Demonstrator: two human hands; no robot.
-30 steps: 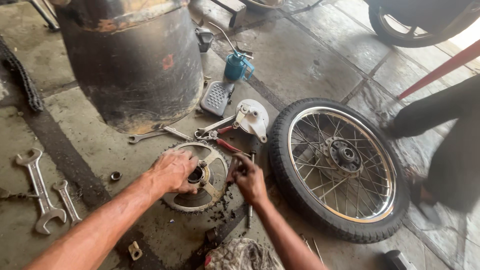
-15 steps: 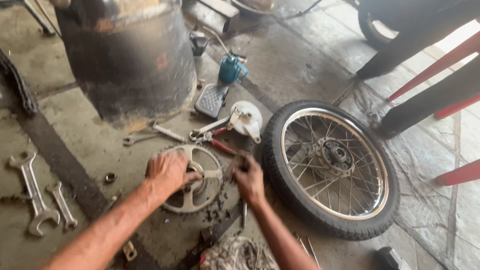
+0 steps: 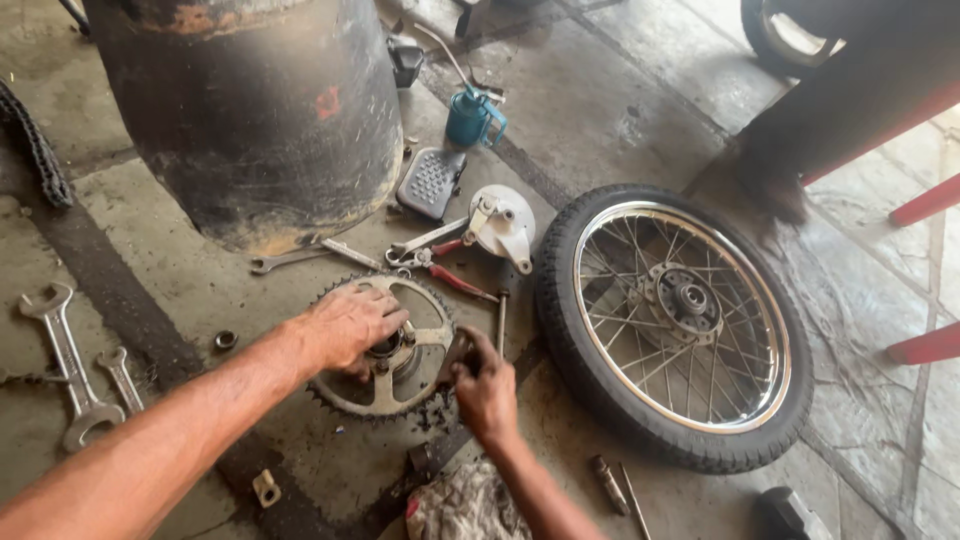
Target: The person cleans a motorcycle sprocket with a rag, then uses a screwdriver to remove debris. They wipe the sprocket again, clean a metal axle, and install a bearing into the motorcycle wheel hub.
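Note:
A greasy toothed sprocket (image 3: 352, 395) lies flat on the concrete floor in front of me. My left hand (image 3: 345, 325) rests over its upper left part, fingers bent onto the hub. My right hand (image 3: 483, 385) is at the sprocket's right edge, closed on a small dark tool or part that I cannot make out. Red-handled pliers (image 3: 445, 270) and a white brake drum plate (image 3: 503, 225) lie just beyond the sprocket. A spoked motorcycle wheel (image 3: 680, 315) with its tyre lies flat to the right.
A large dark metal drum (image 3: 255, 110) stands behind the sprocket. Spanners (image 3: 65, 365) lie at the left, another spanner (image 3: 300, 257) near the drum. A teal oil can (image 3: 470, 115), a footrest pad (image 3: 432, 182), a rag (image 3: 465, 505) and a person's leg (image 3: 850, 110) are around.
The camera view shifted a little; the person at the right stepped further back. Both my hands stay on the sprocket, the right one now gripping at its edge.

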